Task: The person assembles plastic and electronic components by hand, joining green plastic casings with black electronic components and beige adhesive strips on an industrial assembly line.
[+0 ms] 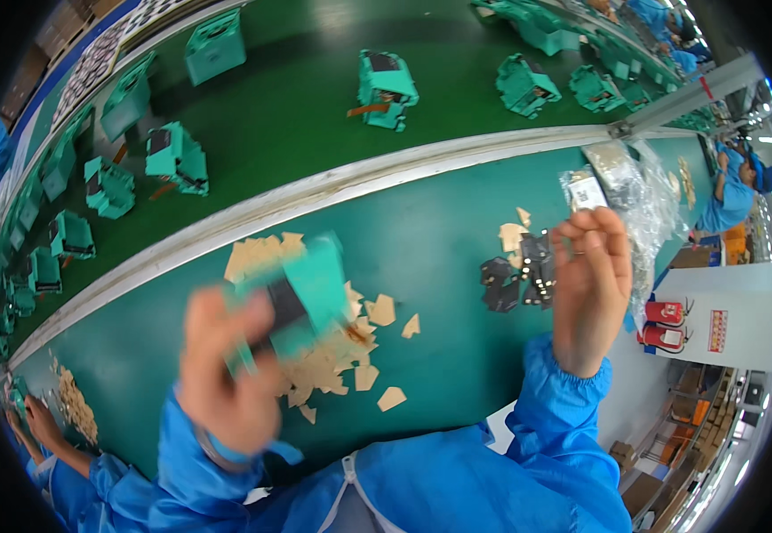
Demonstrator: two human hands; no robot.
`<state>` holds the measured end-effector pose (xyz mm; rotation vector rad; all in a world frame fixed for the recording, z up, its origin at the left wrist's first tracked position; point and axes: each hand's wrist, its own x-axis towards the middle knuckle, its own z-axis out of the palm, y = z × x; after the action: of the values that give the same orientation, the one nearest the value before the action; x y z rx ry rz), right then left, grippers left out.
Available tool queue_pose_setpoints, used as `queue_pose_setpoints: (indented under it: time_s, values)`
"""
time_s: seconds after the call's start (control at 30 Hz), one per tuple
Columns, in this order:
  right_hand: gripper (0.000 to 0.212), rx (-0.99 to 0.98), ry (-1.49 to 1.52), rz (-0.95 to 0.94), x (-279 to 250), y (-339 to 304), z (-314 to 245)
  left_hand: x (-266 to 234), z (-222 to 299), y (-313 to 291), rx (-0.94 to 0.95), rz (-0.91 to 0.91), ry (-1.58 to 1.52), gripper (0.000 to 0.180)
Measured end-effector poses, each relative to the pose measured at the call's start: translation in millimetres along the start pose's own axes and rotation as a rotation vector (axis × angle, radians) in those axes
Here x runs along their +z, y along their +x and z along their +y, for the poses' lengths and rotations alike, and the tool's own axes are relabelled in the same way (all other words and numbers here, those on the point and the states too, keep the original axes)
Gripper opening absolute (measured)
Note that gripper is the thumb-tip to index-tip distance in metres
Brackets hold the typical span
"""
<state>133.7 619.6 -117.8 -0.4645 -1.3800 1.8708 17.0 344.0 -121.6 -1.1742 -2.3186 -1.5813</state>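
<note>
My left hand (217, 364), smeared by motion, grips a teal plastic housing (313, 282) with a dark panel on its side. The housing is held above a spread pile of tan, angular paper-like pieces (324, 373). My right hand (592, 289) is raised at the right, with fingers curled and the tips close to the thumb; whether anything small is between them cannot be made out. Just left of that hand lie black parts with small shiny spots (537, 266) and a flat black piece (499, 284). A few tan pieces (512, 236) lie behind them.
A metal rail (332, 188) separates my green table from a green belt (288, 115) carrying several teal housings (388, 89). Clear plastic bags (648, 204) lie at the right. Red fire extinguishers (663, 338) stand beyond. A co-worker's hands (44, 426) are at the lower left.
</note>
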Motion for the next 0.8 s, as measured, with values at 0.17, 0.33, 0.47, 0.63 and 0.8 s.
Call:
queue_pose_setpoints:
  time_s: [0.17,0.33,0.47,0.63,0.8]
  values:
    - [0.008,-0.122,-0.925,-0.145,-47,7,-4,40,-53,93,-0.288,0.388,-0.306,0.032]
    - [0.02,-0.338,-1.375,-0.37,-47,12,13,52,-111,110,-0.322,0.324,-0.353,0.036]
    - [0.023,-0.379,-1.525,-0.5,-40,22,22,47,-112,104,-0.344,0.209,-0.338,0.047]
    - [0.02,-0.716,-1.646,-0.592,-40,22,36,34,-97,85,-0.357,0.251,-0.034,0.058]
    - [0.018,-0.628,-1.6,-0.508,-50,21,37,36,-38,46,-0.189,0.102,-0.186,0.043]
